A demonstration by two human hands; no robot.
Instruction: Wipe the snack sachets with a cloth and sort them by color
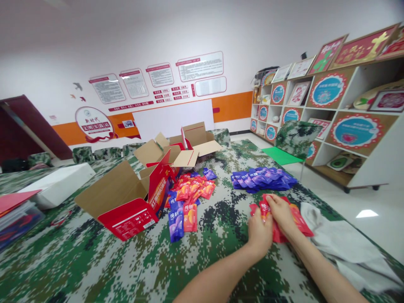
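Observation:
Both of my hands meet at the right side of the table over a red snack pouch. My left hand grips its near left part with bent fingers. From above, my right hand pinches the same pouch. Under and beside my hands lie more red pouches, partly covered by my right hand and wrist. Just beyond is a long overlapping row of purple pouches. A loose heap of red pouches and purple pouches lies left of my hands, beside the open cartons.
Open red cartons with raised flaps stand left of the heap. A grey-white cloth lies by the right table edge. Farther left are a white box and a plastic bin. A camouflage chair and shelves stand at right.

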